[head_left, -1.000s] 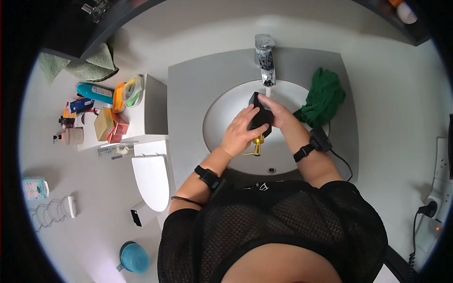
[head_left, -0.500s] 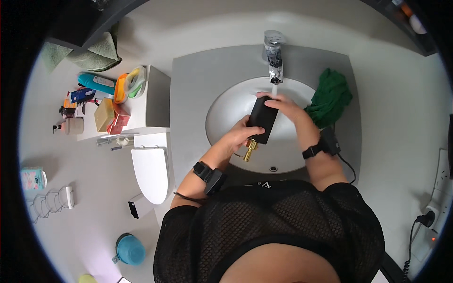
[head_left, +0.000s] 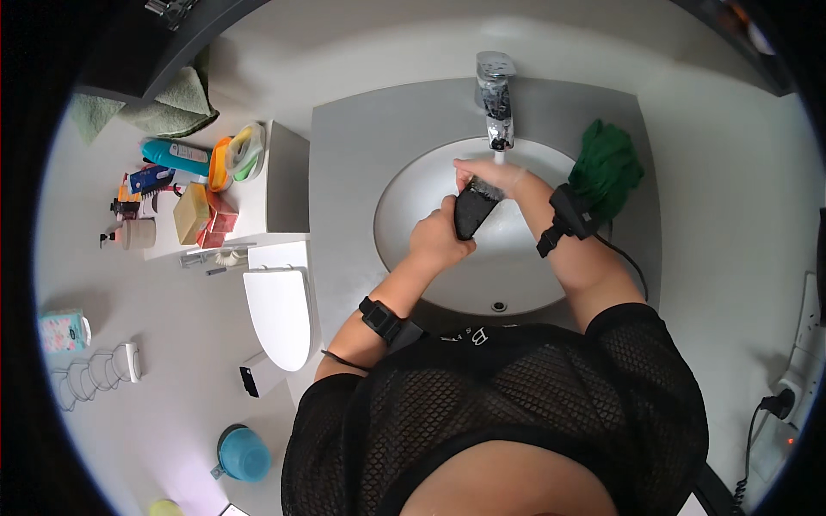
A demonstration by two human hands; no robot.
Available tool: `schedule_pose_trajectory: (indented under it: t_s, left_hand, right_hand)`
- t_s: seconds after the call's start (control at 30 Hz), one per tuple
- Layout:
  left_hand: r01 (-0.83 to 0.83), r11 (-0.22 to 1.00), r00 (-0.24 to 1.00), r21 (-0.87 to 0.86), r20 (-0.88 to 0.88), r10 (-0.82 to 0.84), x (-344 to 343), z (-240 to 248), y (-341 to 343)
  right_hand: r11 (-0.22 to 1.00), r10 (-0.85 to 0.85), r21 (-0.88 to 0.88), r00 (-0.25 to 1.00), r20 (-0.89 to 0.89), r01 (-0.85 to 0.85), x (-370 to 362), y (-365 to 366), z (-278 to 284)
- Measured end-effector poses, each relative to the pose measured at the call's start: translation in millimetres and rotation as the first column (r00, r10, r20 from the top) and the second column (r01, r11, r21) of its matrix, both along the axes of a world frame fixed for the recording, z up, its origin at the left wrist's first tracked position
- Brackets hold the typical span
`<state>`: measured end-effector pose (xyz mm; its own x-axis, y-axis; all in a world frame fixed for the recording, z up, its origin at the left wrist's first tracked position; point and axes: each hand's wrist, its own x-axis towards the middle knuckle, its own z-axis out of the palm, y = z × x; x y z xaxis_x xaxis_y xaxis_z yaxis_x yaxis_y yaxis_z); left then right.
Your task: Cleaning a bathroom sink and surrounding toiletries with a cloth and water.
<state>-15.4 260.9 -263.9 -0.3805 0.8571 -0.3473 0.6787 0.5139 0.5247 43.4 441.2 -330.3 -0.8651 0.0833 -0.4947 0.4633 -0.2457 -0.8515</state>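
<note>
A black pump bottle (head_left: 475, 212) is tilted over the white sink basin (head_left: 413, 185), its dark surface wet and glossy toward the far end. My left hand (head_left: 440, 239) is wrapped round its near left side. At the far end, under the thin stream from the chrome tap (head_left: 497, 107), my right hand (head_left: 490, 175) curls its fingers round the bottle's edge, and water splashes over hand and bottle. The gold pump head is hidden now. Black straps with small boxes sit on both my forearms.
A crumpled green cloth (head_left: 607, 170) lies on the grey countertop (head_left: 353, 172) to the right. At left stand a white cabinet (head_left: 286, 185) with bottles and boxes on it, and a white toilet (head_left: 277, 318). A cable trails from my right forearm strap.
The pump bottle has turned, so its gold pump no longer shows. My left hand has moved slightly up around it, and my right hand has shifted left under the water.
</note>
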Motion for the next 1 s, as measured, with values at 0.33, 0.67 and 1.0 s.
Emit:
schedule_pose_trajectory:
  t_s: [0.33,0.67,1.0]
  left_hand:
    - [0.113,0.993,0.959,0.019,-0.262,-0.104,5.6,1.7,0.5]
    - [0.162,0.987,0.957,-0.023,-0.242,-0.163,12.6,11.5,11.9]
    - [0.08,0.985,0.943,0.153,-0.331,-0.025,-0.8,12.0,-8.6]
  right_hand:
    - [0.962,-0.26,-0.045,0.955,0.141,0.268,8.7,-13.3,4.1]
    - [0.792,-0.611,0.116,0.781,0.128,0.6,41.1,-34.9,21.2]
    - [0.928,-0.368,-0.075,0.93,-0.017,0.366,10.0,-30.8,26.7]
